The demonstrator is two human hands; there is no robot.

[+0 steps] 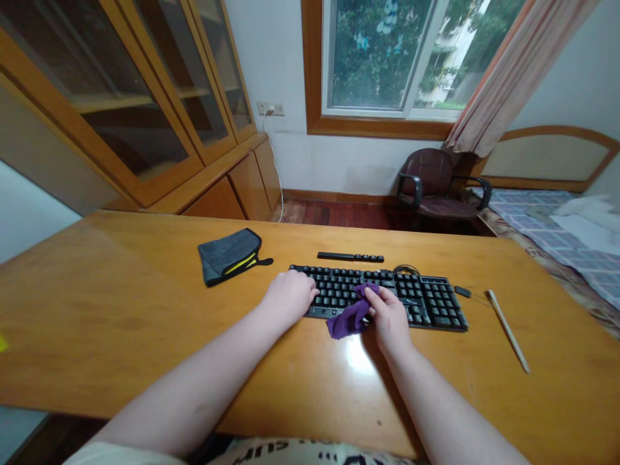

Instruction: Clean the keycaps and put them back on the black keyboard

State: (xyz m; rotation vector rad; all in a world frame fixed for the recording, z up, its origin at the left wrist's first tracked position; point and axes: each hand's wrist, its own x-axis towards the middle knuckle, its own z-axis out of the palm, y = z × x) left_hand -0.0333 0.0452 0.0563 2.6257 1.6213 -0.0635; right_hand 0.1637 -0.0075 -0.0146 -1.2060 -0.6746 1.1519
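Observation:
A black keyboard point(438, 303) lies flat on the wooden desk, slightly skewed. At its left end rests my left hand point(292, 298), fingers curled down over the edge and keys. Between thumb and fingers of my right hand point(389, 318) is a bunched purple cloth point(349, 321); it hangs over the keyboard's front edge near the middle and hides some keys. Part of the bottom key row looks bare, with switches showing. Behind the keyboard, a long black spacebar point(335, 256) and several loose keycaps point(369, 258) lie in a line.
A folded grey cloth point(227, 254) with yellow lining lies left on the desk point(145, 323). The coiled cable point(405, 269) sits behind the keyboard, its black plug point(462, 292) to the right. Further right lies a pale thin stick-like brush point(508, 330). An office chair point(433, 181) stands beyond.

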